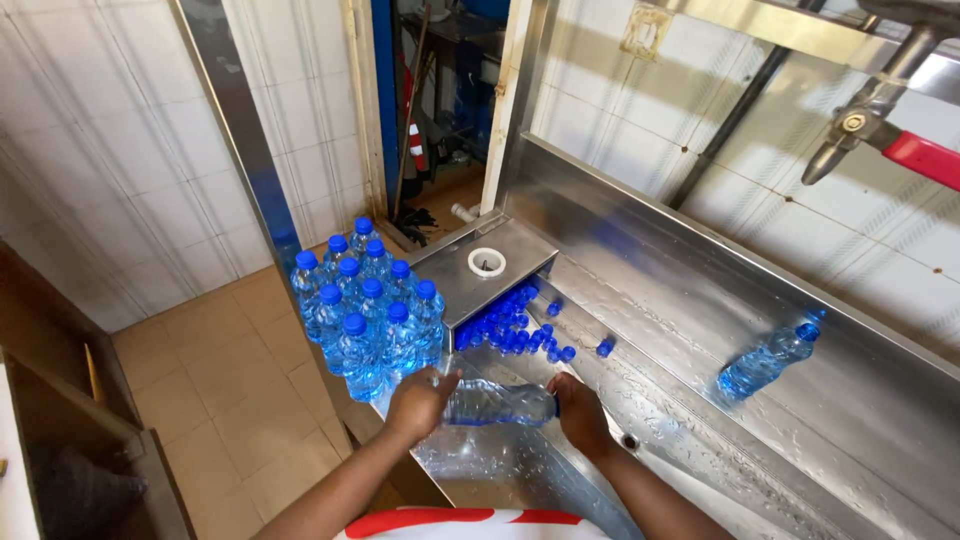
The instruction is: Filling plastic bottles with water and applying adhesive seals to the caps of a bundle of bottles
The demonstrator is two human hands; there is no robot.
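Water bottle (497, 403) lying sideways, left hand (420, 398) and right hand (578, 408) grip closed on its ends

Trough (700, 330) – brushed stainless steel, wet & glossy. Bottle (497, 403) betw. both hands is clear thin plastic, ribbed; loose caps (510, 325) are smooth blue plastic. Wall (120, 170) – white glazed tile (shiny). Floor (230, 400): matt tan tile.
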